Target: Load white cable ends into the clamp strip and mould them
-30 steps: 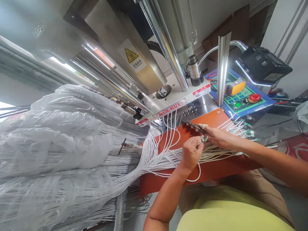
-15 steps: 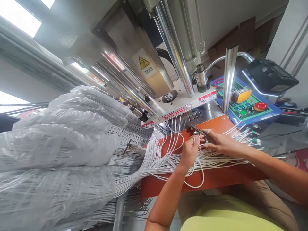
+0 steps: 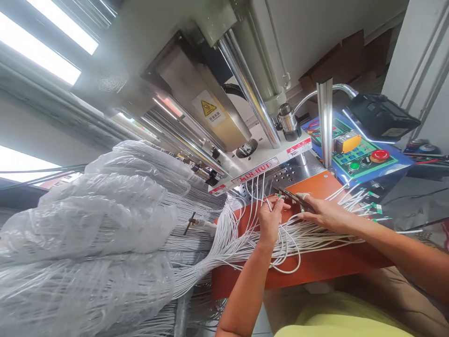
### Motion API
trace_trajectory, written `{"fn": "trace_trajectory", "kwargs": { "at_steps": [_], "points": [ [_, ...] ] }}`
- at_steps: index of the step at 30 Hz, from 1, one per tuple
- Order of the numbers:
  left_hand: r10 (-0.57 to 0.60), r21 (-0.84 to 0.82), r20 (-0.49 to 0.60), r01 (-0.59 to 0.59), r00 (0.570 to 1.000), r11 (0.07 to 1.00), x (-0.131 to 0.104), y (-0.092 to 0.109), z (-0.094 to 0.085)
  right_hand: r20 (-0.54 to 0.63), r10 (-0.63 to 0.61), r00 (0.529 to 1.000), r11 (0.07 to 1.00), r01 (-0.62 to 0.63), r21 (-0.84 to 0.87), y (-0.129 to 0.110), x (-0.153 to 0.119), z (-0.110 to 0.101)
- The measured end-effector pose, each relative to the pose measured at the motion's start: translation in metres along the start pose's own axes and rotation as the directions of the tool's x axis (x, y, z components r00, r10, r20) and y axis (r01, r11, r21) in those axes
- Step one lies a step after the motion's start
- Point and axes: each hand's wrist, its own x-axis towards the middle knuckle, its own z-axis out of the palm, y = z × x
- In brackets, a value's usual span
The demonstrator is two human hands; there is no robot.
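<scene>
My left hand (image 3: 269,221) is closed in a pinch on a white cable (image 3: 269,203), just in front of the press. A small green piece (image 3: 279,195) shows by its fingertips. Wrapped in my right hand (image 3: 325,213) is a dark metal tool that looks like pliers (image 3: 298,200), its narrow end pointing left toward the press. Whether its jaws grip anything is too small to tell. Beneath both hands, a thick bundle of white cables (image 3: 228,248) spreads over the orange-red board (image 3: 291,274). Several cables run up into the press (image 3: 250,175).
Plastic-wrapped cable bundles (image 3: 105,220) are heaped at the left. A blue control box (image 3: 393,164) with a red stop button (image 3: 380,156) stands at the right, near a metal post (image 3: 325,121). Green-tipped cable ends (image 3: 372,206) stick out over the board's right edge. A T-handled clamp (image 3: 191,223) sits left of the board.
My left hand has drawn left, away from my right hand, with the cable in its fingers. The right hand keeps its hold on the pliers. The whole view has shifted slightly.
</scene>
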Motion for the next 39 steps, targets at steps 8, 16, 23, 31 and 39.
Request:
{"fn": "trace_trajectory", "kwargs": {
  "at_steps": [8, 16, 23, 31, 39],
  "points": [
    [0.253, 0.335, 0.123, -0.28, 0.96, 0.899, -0.007, -0.009, 0.0, 0.001, 0.021, 1.0, 0.999, -0.021, -0.037, -0.002, -0.001, 0.0],
    [0.39, 0.429, 0.2, -0.438, 0.899, 0.79, -0.006, -0.016, -0.003, -0.048, 0.018, 0.999, 0.999, -0.02, -0.042, -0.007, -0.003, -0.002],
    [0.413, 0.45, 0.232, -0.473, 0.881, 0.757, -0.005, -0.019, -0.003, -0.01, 0.044, 0.999, 0.995, -0.045, -0.085, -0.007, -0.001, -0.001],
    [0.457, 0.5, 0.29, -0.54, 0.841, 0.677, -0.001, -0.023, -0.005, 0.002, 0.039, 0.999, 0.99, -0.038, -0.136, -0.007, -0.001, -0.002],
    [0.443, 0.479, 0.266, -0.516, 0.856, 0.71, -0.005, -0.018, -0.004, -0.044, 0.03, 0.999, 0.999, -0.032, -0.033, -0.004, -0.001, -0.002]
  ]
}}
